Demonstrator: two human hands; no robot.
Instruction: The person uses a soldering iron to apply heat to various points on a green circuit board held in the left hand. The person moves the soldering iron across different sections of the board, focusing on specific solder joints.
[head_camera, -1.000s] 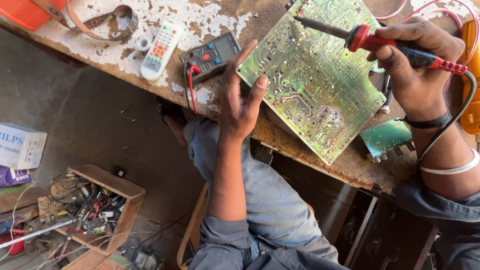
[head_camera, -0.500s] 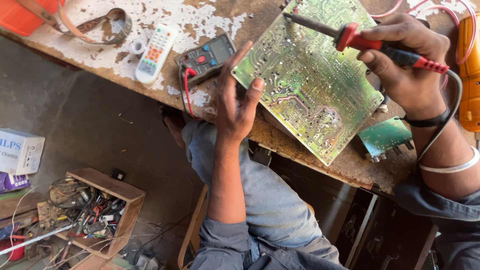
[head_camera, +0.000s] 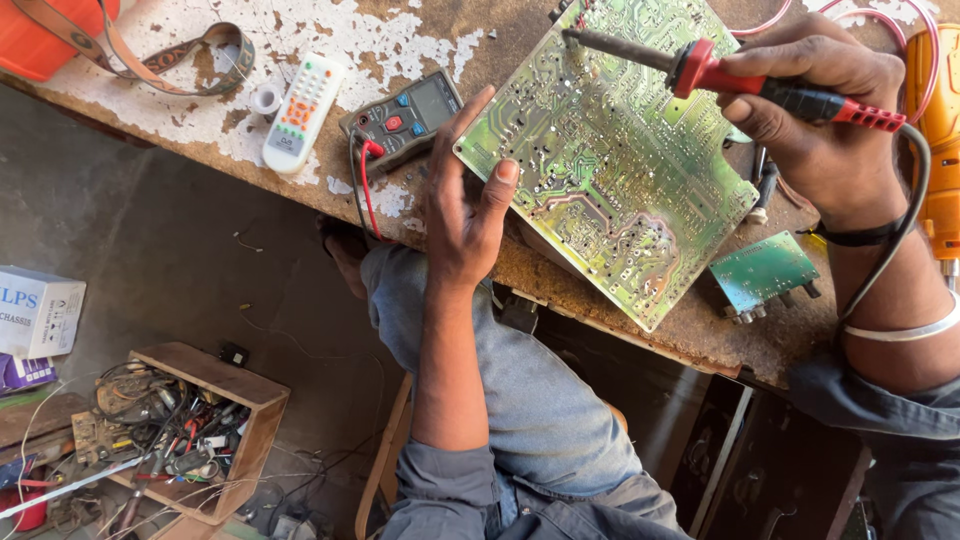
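My left hand (head_camera: 462, 215) has slid its grip further up the green circuit board's (head_camera: 610, 150) corner — my right hand (head_camera: 830, 130) stays closed around the red-handled soldering iron (head_camera: 720, 72), tip on the board's shiny, solder-dotted underside, tilted on the desk (head_camera: 200, 140)

An electronics repair workshop: worn bench (head_camera: 200, 130) with circuit board (head_camera: 610, 150), multimeter (head_camera: 405, 115), soldering iron (head_camera: 720, 72), parts crate (head_camera: 190, 430).
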